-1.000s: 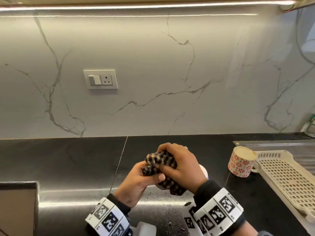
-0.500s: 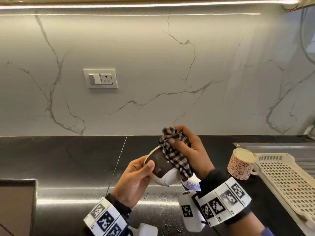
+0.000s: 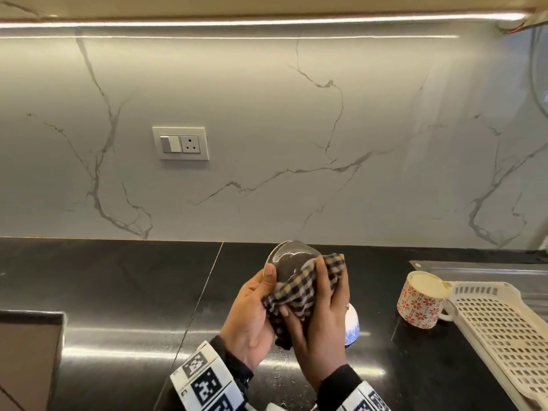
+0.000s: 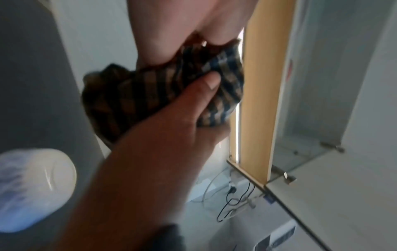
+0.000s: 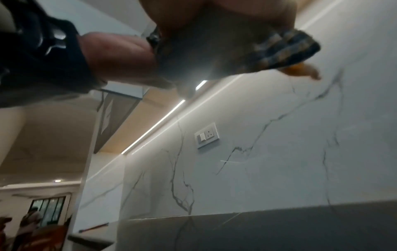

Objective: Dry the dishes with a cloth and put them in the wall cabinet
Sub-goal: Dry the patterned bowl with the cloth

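My left hand (image 3: 268, 280) grips a small glassy bowl (image 3: 286, 258) above the black counter, thumb on its near side. A brown and black checked cloth (image 3: 305, 292) is draped over the bowl's right and lower part. My right hand (image 3: 323, 310) holds that cloth against the bowl, fingers up along it and thumb underneath. In the left wrist view my thumb lies on the cloth (image 4: 150, 95). In the right wrist view the cloth (image 5: 285, 49) bulges past my palm. An open wall cabinet with a glass shelf (image 4: 300, 152) shows overhead.
A blue and white cup (image 3: 353, 324) stands upside down just behind my right hand. A red-flowered mug (image 3: 421, 301) is upside down further right, against a cream drain rack (image 3: 498, 330). Water drops lie on the counter (image 3: 118, 277) below my hands. A wall socket (image 3: 180, 143) is on the backsplash.
The cloth was bunched over the bowl, then pulled back to show its inside. Now the bowl is turned and the right hand wraps the cloth round its outside.
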The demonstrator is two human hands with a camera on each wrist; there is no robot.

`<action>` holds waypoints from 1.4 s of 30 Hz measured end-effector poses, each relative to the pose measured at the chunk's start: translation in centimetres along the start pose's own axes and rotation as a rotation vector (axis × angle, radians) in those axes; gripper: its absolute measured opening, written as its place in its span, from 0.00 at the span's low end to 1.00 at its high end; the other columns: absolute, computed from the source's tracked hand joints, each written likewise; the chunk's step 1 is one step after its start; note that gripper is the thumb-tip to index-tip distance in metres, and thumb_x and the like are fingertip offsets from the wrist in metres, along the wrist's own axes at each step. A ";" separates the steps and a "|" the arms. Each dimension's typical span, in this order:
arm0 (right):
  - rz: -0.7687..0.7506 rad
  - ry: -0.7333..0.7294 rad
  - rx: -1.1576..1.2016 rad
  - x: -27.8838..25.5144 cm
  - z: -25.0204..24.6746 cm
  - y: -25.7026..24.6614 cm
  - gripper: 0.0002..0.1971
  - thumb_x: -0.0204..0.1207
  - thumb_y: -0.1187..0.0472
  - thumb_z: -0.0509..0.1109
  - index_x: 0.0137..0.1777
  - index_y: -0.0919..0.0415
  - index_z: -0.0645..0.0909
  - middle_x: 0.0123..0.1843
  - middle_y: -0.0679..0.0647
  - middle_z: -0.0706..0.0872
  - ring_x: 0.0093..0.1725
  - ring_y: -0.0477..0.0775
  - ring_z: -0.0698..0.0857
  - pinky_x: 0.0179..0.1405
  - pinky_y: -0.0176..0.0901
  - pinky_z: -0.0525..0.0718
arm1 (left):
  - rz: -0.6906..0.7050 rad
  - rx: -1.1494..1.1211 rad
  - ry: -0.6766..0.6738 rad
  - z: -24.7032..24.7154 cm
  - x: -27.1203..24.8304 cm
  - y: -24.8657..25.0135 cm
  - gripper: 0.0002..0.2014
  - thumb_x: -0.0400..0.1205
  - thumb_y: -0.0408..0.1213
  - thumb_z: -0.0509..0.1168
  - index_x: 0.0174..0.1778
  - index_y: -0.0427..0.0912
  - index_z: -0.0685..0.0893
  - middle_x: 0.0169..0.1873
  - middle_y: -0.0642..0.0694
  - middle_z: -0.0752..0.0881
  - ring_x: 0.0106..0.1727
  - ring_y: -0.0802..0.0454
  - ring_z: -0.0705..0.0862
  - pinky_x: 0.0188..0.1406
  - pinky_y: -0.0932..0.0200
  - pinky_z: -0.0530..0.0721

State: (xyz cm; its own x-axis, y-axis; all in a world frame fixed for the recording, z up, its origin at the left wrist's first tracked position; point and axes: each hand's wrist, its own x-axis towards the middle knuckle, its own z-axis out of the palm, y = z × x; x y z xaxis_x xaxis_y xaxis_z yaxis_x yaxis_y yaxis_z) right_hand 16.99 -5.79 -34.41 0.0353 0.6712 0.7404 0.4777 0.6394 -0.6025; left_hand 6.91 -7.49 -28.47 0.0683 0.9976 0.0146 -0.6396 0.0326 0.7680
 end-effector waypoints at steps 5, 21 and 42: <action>0.017 0.022 0.123 1.5 -0.8 -0.3 0.30 0.74 0.29 0.50 0.77 0.29 0.51 0.80 0.56 0.57 0.78 0.58 0.63 0.74 0.53 0.67 | 0.109 0.199 -0.091 0.4 0.3 0.3 0.16 0.76 0.42 0.60 0.50 0.36 0.87 0.40 0.39 0.90 0.40 0.50 0.88 0.41 0.59 0.87; 0.625 0.239 1.153 2.9 -2.6 3.0 0.45 0.40 0.28 0.80 0.56 0.54 0.80 0.49 0.46 0.90 0.52 0.45 0.87 0.51 0.41 0.86 | -0.373 0.244 -0.062 -1.2 0.3 -2.6 0.44 0.69 0.74 0.38 0.64 0.48 0.80 0.56 0.34 0.86 0.51 0.40 0.86 0.53 0.41 0.82; -0.078 -0.499 -0.069 -0.2 -1.8 0.2 0.26 0.78 0.34 0.48 0.60 0.50 0.77 0.50 0.45 0.87 0.52 0.47 0.81 0.60 0.40 0.72 | -0.071 0.399 -0.031 -3.4 0.7 -2.9 0.16 0.82 0.45 0.60 0.64 0.44 0.78 0.56 0.37 0.86 0.53 0.46 0.86 0.49 0.51 0.86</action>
State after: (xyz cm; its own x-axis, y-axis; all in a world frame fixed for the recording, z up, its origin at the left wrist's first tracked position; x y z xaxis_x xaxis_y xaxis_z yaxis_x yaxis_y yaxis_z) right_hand 18.68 -6.49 -34.10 -0.4188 0.7303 0.5397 0.5195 0.6801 -0.5172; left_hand 6.19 -6.67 -32.83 0.1283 0.9912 -0.0332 -0.2858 0.0690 0.9558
